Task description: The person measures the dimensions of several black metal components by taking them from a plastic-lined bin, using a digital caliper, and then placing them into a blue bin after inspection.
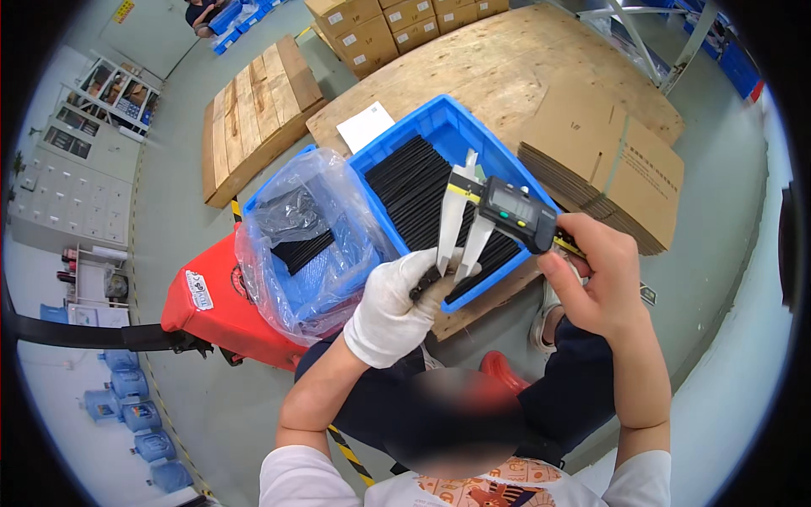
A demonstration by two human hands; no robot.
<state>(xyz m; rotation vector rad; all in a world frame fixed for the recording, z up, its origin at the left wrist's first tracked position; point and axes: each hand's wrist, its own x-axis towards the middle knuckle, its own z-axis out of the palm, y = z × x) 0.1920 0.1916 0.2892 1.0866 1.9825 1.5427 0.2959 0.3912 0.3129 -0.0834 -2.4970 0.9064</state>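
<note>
My left hand [387,311], in a white work glove, is closed on a short dark piece [425,284], mostly hidden by the fingers. My bare right hand [606,275] grips a digital caliper [507,211] by its beam end, the thumb beside the display housing. The caliper's long jaws are parted and point down at the gloved fingertips; whether they touch the dark piece I cannot tell. Beneath the caliper, a blue bin [500,138] holds many thin black rods [407,182] lying side by side. To its left, a blue bin lined with a clear plastic bag [359,226] holds fewer black rods [306,251].
A red pallet-jack body [207,283] stands at the left. Flattened cartons [591,144] lie strapped on the wooden board [481,55] at right. A wooden pallet [258,114], stacked boxes [363,38] and white paper [365,125] are farther off. Another person [203,15] sits far back.
</note>
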